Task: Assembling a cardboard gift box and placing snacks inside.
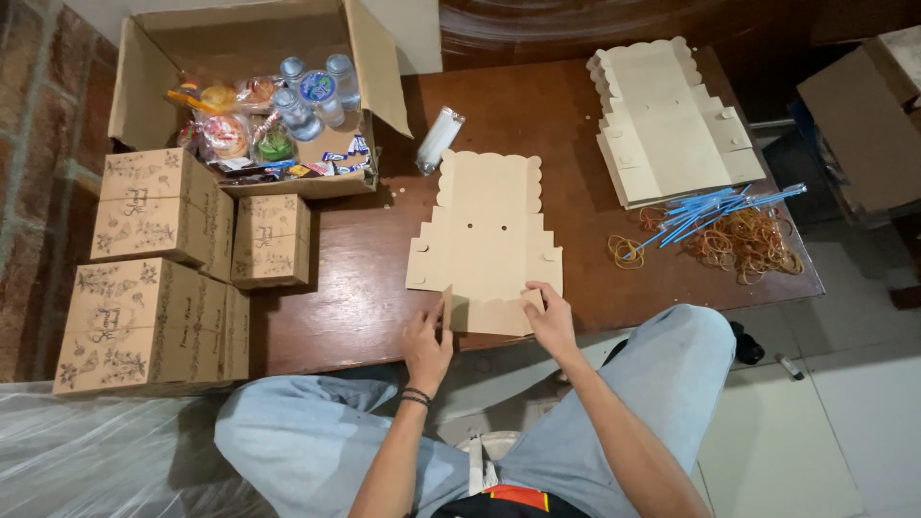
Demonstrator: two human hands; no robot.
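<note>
Folding flat cardboard box blank [486, 240] on the table [355, 297], just ahead of me | left hand [427, 343] pinching up its near-left flap, right hand [552, 317] pressing the near-right flap | step: raising first side walls, I judge | beyond right hand: stack of blanks [672, 125], rubber bands [748, 245] | left: finished boxes [158, 269]

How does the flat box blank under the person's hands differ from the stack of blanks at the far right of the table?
The blank under the hands is a single sheet; the stack of blanks is several sheets deep. The single blank lies square to the near table edge, with the left hand and right hand lifting its near flaps; the stack lies skewed and untouched. Both are plain tan cardboard with scalloped edges.
</note>
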